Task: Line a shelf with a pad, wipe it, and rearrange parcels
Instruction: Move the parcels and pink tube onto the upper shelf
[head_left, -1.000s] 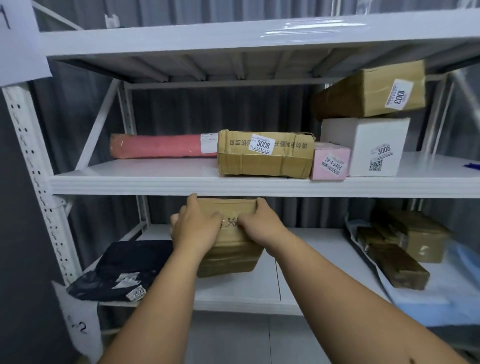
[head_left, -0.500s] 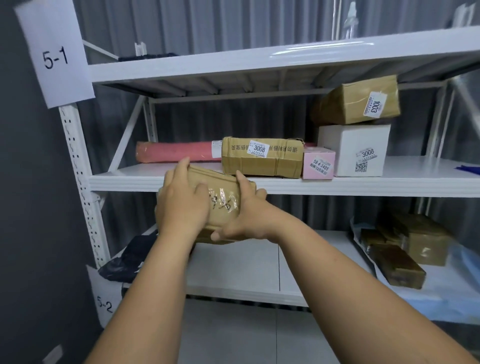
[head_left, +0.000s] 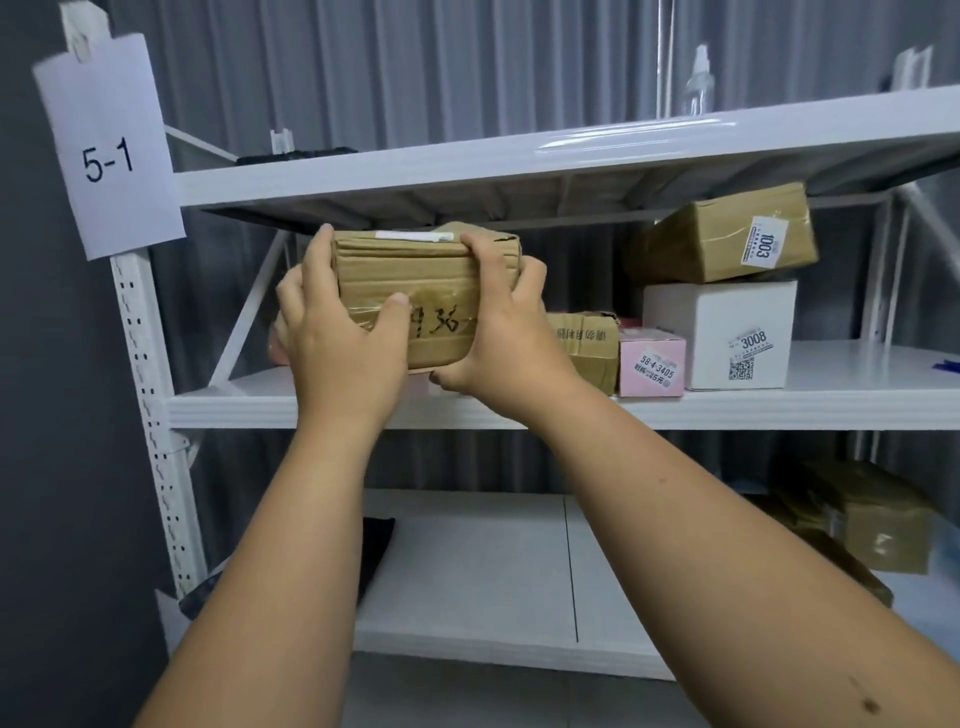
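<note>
white shelf (head_left: 831, 408), pink box (head_left: 652, 362), white box (head_left: 722, 335)

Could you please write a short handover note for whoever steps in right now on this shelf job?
Hands: left hand and right hand both grip the taped brown parcel, held in the air in front of the middle shelf.
Middle shelf: another brown parcel partly hidden behind the held one, a pink box, a white box marked 3008 with the 1003 parcel on top.
Lower shelf: brown parcels at the right, a dark bag at the left.
Done: held parcel is off any shelf.
Left: set it down; no pad or wiping is visible here.
</note>
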